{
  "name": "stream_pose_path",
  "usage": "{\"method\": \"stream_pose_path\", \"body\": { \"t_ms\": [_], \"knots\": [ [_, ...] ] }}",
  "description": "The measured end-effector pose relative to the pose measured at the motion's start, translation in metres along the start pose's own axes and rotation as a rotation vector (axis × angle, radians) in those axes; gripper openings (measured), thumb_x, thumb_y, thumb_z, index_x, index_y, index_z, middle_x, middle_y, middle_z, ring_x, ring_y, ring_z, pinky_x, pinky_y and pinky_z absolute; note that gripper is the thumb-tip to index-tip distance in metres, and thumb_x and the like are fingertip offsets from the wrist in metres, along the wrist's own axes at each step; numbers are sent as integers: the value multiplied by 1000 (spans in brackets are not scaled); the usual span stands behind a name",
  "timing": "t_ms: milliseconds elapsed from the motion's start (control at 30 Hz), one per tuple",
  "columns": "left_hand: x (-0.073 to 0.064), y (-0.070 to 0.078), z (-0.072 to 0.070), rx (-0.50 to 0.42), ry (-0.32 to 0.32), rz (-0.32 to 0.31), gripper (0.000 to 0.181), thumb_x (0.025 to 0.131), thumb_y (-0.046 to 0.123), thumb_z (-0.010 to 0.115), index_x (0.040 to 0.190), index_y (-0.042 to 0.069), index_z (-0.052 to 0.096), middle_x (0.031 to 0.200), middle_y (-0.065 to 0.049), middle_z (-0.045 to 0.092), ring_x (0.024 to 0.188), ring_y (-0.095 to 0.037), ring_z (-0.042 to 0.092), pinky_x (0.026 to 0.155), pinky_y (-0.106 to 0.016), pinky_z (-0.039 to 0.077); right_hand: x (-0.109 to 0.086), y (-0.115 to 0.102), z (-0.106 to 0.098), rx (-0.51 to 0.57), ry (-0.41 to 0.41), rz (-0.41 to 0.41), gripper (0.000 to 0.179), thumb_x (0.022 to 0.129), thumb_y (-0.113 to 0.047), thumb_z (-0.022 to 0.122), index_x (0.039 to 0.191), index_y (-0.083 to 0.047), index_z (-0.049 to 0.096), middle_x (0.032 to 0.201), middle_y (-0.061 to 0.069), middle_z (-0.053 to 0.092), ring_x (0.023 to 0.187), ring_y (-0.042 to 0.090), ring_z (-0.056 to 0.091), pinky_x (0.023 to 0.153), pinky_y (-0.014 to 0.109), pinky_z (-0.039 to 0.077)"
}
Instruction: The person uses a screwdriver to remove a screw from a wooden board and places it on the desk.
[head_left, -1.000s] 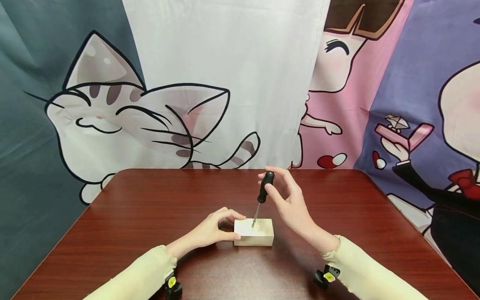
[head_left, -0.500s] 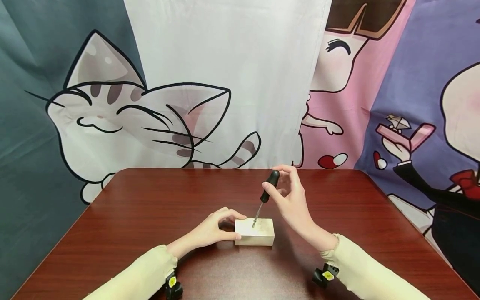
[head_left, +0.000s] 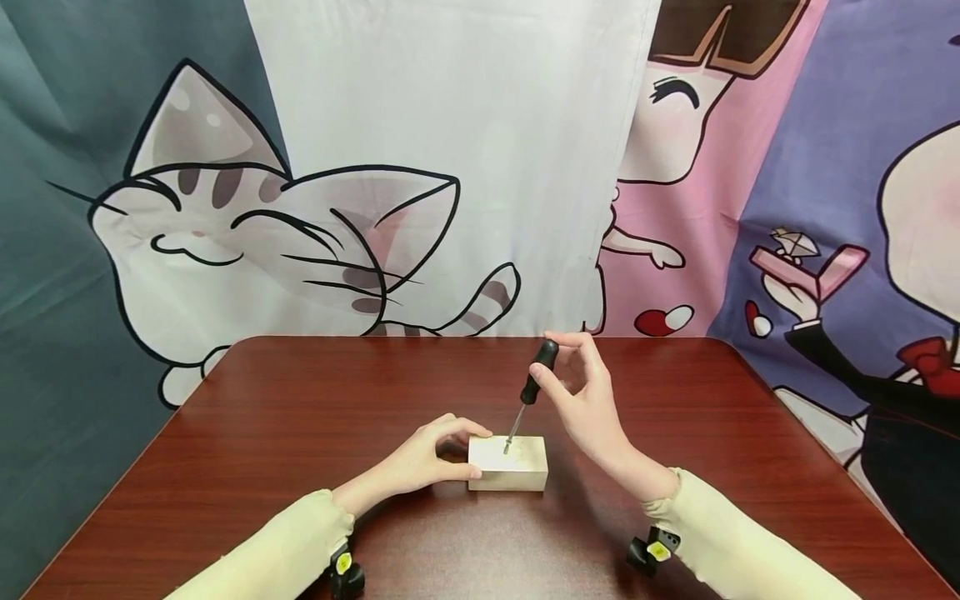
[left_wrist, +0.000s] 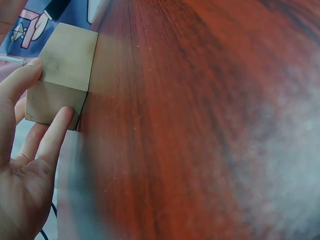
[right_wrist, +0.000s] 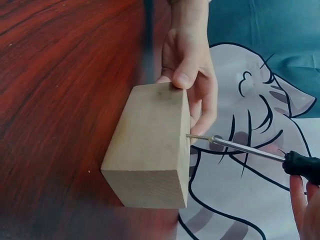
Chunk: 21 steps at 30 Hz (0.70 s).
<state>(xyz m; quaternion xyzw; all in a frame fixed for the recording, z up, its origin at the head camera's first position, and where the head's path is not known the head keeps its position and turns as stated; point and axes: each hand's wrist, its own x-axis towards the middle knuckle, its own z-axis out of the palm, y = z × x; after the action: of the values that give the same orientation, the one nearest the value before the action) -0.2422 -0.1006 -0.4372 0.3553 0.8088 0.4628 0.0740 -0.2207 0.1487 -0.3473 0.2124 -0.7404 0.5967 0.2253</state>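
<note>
A pale wooden block (head_left: 507, 464) lies on the table, held at its left end between the thumb and fingers of my left hand (head_left: 412, 460). My right hand (head_left: 588, 408) grips the black handle of a screwdriver (head_left: 532, 383) with thumb and fingers. The tool leans to the right, its tip down over the block's top face. In the right wrist view, a thin brass-coloured screw (right_wrist: 200, 137) stands out of that face, and the screwdriver's tip meets its head. Only the fingertips of the right hand show there. The left wrist view shows the left fingertips pressed against the block (left_wrist: 69, 57).
The dark red wooden table (head_left: 322, 392) stretches out around the block. Behind its far edge hangs a cloth backdrop (head_left: 457, 100) with cartoon figures. A small black device (head_left: 347, 575) is strapped at the left wrist, and another black device (head_left: 651, 552) at the right.
The screwdriver's handle has swung to the right, tilting more, and the right hand's fingers have shifted around it. The left hand and the block have stayed in place.
</note>
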Motion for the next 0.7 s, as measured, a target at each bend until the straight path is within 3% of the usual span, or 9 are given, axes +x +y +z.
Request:
{"method": "stream_pose_path", "body": {
  "t_ms": [167, 367, 567, 700],
  "knots": [
    [0, 0, 1, -2, 6, 1, 46, 83, 33, 81, 125, 25, 65, 106, -3, 60, 100, -12, 66, 93, -34, 54, -3, -1, 1, 43, -45, 0, 40, 98, -6, 59, 136, -10, 51, 114, 3, 65, 103, 7, 67, 85, 23, 58],
    [0, -1, 1, 7, 5, -6, 46, 82, 33, 81, 125, 24, 65, 106, -3, 60, 99, -11, 66, 92, -34, 54, -4, 2, 6, 101, -38, 15, 40, 101, -1, 49, 139, -8, 42, 119, 2, 63, 104, 10, 67, 81, 28, 60],
    [0, -2, 1, 13, 2, -6, 46, 83, 33, 81, 125, 26, 64, 106, -1, 60, 99, -8, 65, 92, -32, 54, -2, 2, 7, -18, 59, 31, 42, 91, -9, 71, 128, -12, 51, 105, 2, 59, 79, 12, 64, 67, 20, 54],
    [1, -3, 0, 12, -4, -3, 47, 83, 34, 80, 126, 27, 64, 106, -1, 59, 100, -9, 65, 92, -33, 54, 1, 0, 7, 2, 73, 58, 40, 87, -10, 75, 121, -16, 54, 94, 3, 57, 65, 20, 60, 59, 23, 51]
  ]
}}
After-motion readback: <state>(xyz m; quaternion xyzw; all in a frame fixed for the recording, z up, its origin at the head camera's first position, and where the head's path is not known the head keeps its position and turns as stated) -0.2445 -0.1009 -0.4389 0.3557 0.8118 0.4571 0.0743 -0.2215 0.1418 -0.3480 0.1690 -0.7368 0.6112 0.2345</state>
